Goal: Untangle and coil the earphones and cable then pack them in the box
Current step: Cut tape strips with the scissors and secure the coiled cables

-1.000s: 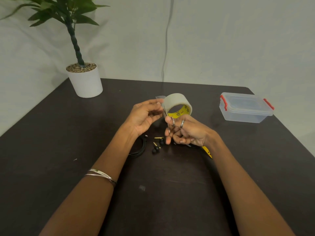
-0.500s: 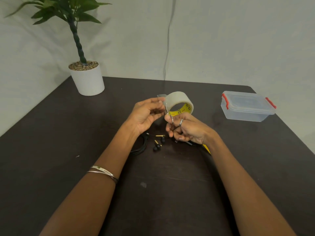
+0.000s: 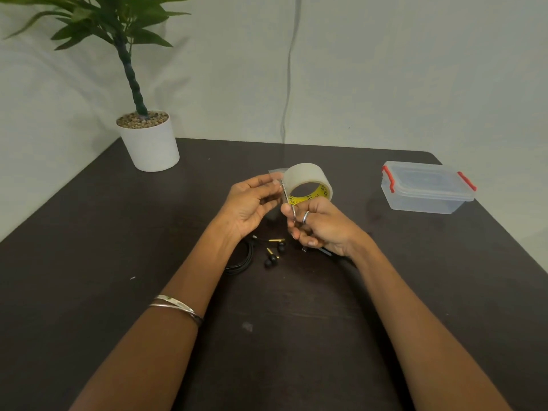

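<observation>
— Clear tape first: what do we see of the grip on it?

— We see the left hand (image 3: 252,204) raised above the dark table (image 3: 89,247), thumb and fingertips pinching the loose end of the tape (image 3: 277,173) pulled off the tape roll (image 3: 305,178). The other fingers are loosely curled, palm turned toward us.

— And the other hand?

— We find the right hand (image 3: 323,226) curled round small metal scissors (image 3: 292,207), fingers through the loops, the blades pointing up at the stretch of tape just beside the roll. We cannot tell how far apart the blades stand. We also cannot tell how the roll itself is held up.

— Where do we place the earphones?

— The earphones (image 3: 274,253) lie on the table under and between the two hands, gold stems and black tips showing, touched by neither hand. Their black cable (image 3: 246,259) sits coiled just left of them, partly hidden by the left forearm.

— And the box?

— The box (image 3: 427,188), clear with red clips and its lid on, stands well apart to the right. A white plant pot (image 3: 149,145) stands at the far left corner.
</observation>
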`<control>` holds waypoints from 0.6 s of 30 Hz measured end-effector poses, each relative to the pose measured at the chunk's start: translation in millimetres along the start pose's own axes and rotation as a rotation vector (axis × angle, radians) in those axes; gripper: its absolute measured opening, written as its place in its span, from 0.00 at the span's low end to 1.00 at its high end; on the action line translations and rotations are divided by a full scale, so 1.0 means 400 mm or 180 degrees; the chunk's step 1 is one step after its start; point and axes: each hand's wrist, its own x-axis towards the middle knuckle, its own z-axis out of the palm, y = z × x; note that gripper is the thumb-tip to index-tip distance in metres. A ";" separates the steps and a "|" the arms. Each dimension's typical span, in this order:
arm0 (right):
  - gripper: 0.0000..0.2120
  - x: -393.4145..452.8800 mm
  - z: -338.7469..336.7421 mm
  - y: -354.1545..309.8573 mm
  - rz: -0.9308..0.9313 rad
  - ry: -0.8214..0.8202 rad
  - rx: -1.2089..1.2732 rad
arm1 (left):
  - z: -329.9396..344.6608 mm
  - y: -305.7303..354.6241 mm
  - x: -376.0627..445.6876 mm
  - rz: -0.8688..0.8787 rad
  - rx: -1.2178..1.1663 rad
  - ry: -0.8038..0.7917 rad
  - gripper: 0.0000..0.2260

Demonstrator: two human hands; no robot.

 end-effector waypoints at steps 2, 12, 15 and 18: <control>0.18 -0.001 0.004 0.000 0.0035 0.0007 0.0061 | 0.000 -0.001 0.000 -0.0003 -0.0012 -0.0016 0.09; 0.22 0.002 -0.001 -0.002 0.0039 -0.0032 0.0211 | 0.000 -0.001 -0.005 -0.0075 0.0017 -0.0112 0.08; 0.19 0.002 -0.004 -0.001 -0.0030 -0.0048 0.0212 | 0.002 0.000 -0.007 -0.0080 -0.0001 -0.0069 0.08; 0.17 0.001 -0.006 0.002 -0.0079 -0.0060 0.0249 | 0.005 0.000 -0.010 -0.0077 -0.0031 -0.0071 0.08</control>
